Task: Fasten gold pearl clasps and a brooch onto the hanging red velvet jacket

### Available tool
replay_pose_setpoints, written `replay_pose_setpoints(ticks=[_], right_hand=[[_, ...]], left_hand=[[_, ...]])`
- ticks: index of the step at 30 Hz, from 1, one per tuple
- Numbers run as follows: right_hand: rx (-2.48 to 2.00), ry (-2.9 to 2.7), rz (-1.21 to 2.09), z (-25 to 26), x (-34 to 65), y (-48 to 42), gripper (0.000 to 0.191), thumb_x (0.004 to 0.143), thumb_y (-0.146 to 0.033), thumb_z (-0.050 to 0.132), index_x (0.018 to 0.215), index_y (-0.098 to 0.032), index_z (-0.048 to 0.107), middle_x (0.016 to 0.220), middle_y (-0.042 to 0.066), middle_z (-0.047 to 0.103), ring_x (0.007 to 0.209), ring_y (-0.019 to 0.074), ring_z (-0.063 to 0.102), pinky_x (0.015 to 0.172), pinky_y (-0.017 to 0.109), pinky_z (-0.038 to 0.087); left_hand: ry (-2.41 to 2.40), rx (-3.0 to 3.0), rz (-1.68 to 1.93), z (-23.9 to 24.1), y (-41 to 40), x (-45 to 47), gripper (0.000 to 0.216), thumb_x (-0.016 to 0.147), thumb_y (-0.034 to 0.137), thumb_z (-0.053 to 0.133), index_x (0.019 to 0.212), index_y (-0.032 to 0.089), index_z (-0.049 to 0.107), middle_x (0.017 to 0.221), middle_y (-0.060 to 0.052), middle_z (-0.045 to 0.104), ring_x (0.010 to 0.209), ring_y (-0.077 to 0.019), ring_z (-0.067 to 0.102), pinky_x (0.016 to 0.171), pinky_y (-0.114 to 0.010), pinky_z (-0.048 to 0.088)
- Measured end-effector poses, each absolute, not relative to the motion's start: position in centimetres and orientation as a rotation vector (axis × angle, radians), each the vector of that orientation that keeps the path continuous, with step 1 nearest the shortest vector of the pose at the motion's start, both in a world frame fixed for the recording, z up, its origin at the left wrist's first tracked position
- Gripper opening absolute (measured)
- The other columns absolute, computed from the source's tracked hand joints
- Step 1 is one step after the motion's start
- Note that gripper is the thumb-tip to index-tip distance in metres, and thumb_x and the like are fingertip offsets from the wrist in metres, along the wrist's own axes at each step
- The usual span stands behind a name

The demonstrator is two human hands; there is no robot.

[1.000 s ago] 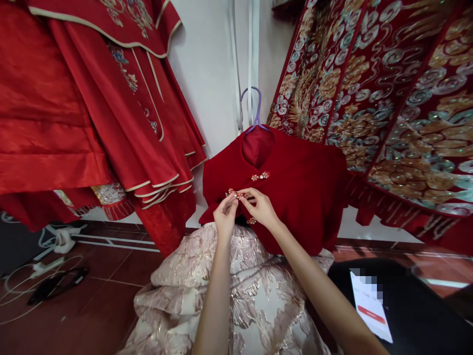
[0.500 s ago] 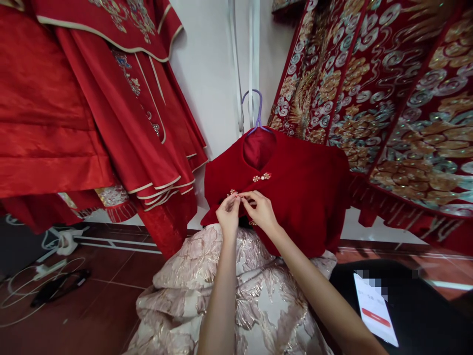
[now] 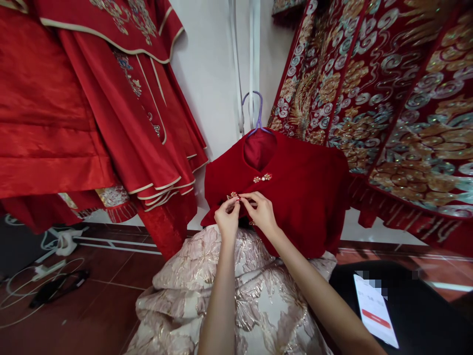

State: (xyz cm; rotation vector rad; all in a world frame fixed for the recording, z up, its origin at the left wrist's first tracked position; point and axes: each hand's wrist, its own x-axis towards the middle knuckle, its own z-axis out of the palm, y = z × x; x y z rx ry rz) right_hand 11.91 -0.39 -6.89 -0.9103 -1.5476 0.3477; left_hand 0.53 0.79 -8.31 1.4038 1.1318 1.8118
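Red tiled floor below, red robes hung at left. Your left hand and right hand meet at the middle clasp of the velvet jacket on its hanger, fingers pinching it from both sides. Embroidered panels hang right.

You've only got the one view here, a head cam on you, tipped forward and down along your own forearms. It sits close: your left hand and right hand land dead centre against the red velvet jacket on its hanger. The wide lens bends the edges, pulling in hanging red robes, the embroidered panel and floor.
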Motion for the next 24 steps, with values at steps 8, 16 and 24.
replay_pose_setpoints(ticks=[8,16,24], right_hand=[[-0.958,-1.523,0.312,-6.9,11.7,-0.3,0.023,0.091,-0.03,0.051,0.101,-0.022,0.07,0.098,0.006,0.066,0.083,0.0169,0.066,0.075,0.03,0.059],[-0.941,-1.52,0.443,-6.6,12.2,-0.5,0.022,0.09,-0.031,0.052,0.106,-0.022,0.065,0.098,0.005,0.069,0.085,0.0164,0.068,0.074,0.03,0.059],[-1.23,-1.595,0.495,-11.3,16.8,-4.5,0.014,0.086,-0.029,0.054,0.091,-0.02,0.063,0.087,0.005,0.071,0.075,0.0168,0.068,0.07,0.031,0.057]], left_hand=[[1.152,1.535,1.776,-8.0,0.6,-0.1,0.02,0.076,0.024,0.067,0.093,0.016,0.073,0.092,-0.007,0.075,0.085,-0.019,0.071,0.088,-0.036,0.055],[1.09,1.716,1.72,-8.2,1.0,-1.0,0.02,0.085,0.028,0.058,0.1,0.018,0.066,0.101,-0.009,0.071,0.093,-0.0185,0.067,0.092,-0.036,0.05],[1.69,1.868,1.551,-9.7,0.6,-2.5,0.022,0.082,0.01,0.046,0.099,0.016,0.057,0.102,-0.013,0.066,0.096,-0.0242,0.064,0.091,-0.043,0.046]])
